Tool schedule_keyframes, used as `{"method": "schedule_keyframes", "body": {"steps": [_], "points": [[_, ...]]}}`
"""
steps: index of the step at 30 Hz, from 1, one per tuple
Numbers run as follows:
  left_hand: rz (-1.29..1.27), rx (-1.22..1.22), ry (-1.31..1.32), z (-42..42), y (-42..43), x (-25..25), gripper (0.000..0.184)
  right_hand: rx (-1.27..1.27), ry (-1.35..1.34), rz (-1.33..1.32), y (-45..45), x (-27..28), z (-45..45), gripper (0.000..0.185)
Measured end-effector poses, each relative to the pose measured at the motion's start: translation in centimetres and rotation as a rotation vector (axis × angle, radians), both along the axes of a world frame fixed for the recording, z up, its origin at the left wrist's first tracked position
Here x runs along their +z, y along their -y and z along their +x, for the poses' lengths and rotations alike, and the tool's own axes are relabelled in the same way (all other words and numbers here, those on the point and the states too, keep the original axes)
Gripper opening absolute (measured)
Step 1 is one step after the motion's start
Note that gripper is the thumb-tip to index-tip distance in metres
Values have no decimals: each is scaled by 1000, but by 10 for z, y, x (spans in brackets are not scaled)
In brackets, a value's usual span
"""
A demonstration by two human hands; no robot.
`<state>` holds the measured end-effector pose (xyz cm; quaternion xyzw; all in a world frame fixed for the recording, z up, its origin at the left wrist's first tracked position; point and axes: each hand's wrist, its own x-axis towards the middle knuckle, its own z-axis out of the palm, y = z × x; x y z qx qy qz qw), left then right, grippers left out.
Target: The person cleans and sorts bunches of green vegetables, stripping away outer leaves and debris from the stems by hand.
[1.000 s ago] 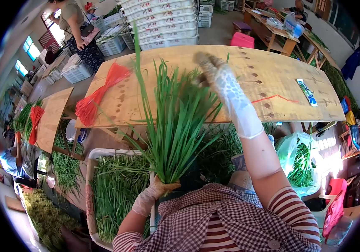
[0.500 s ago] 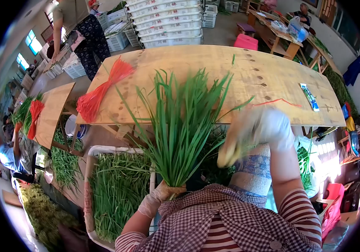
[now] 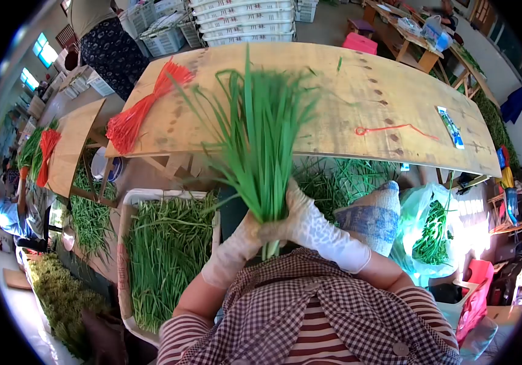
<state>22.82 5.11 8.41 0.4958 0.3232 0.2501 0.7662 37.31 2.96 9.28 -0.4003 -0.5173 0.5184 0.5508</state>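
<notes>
A bunch of long green leaves, looking like garlic chives (image 3: 264, 158), stands upright before my body with its leaf tips blurred over the table. My left hand (image 3: 241, 243), in a thin whitish glove, is closed round the lower stems. On the other side, my right hand (image 3: 309, 220), gloved too, is also wrapped round the bunch just above the pale stem ends. Fingers of both hands meet in front of the stems. A single red tie (image 3: 388, 128) with a small loop lies on the wooden table (image 3: 328, 103) beyond the bunch.
A bundle of red ties (image 3: 151, 109) and a blue-and-white packet (image 3: 451, 126) lie on the table. Left of me stands a white crate (image 3: 124, 255) of greens. At right are a woven sack (image 3: 373, 216) and a plastic bag (image 3: 404, 234) with greens. Other people work nearby.
My right hand, blurred at the right before, has come in and closed round the stems. The bunch is gathered narrower and more upright. The view has shifted slightly.
</notes>
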Motion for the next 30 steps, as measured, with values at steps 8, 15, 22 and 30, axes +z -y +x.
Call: {"method": "schedule_keyframes", "body": {"steps": [8,15,22,30], "points": [[-21,-180,218,55,-28,17,48,-210,373,-185,-53,35,65,66],[-438,5,386,62,-9,-16,79,-249,124,-309,-67,12,86,63],[-263,78,406,69,-31,-29,41,-237,381,-74,-63,-4,70,68],[-319,160,459,89,-37,-25,35,-534,783,-74,5,34,88,49]]}}
